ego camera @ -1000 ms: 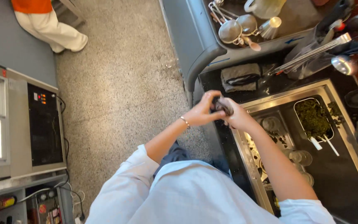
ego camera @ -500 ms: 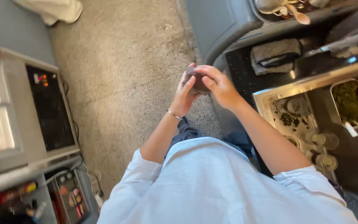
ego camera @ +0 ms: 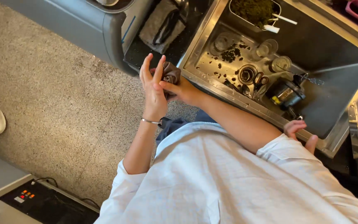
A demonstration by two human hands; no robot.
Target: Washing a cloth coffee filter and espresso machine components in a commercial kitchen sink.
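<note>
My left hand [ego camera: 152, 89], with a thin bracelet on the wrist, is held upright with its fingers straight and apart. My right hand [ego camera: 182, 90] presses a crumpled dark brown cloth [ego camera: 171, 74] against the left palm and grips it. Both hands hover over the speckled floor, just off the corner of a steel sink [ego camera: 204, 45]. My white shirt fills the bottom of the view.
The sink holds several glasses [ego camera: 264, 47], scissors [ego camera: 258, 79], dark scraps and a metal tub of green leaves [ego camera: 253, 10]. A folded dark cloth [ego camera: 162, 25] lies on the black counter. Another hand [ego camera: 298, 132] shows at the sink's near rim. A machine with buttons [ego camera: 30, 199] stands lower left.
The view has swung toward the sink. My left hand has opened from a clasp to straight, spread fingers, while the right hand keeps the dark cloth against it.
</note>
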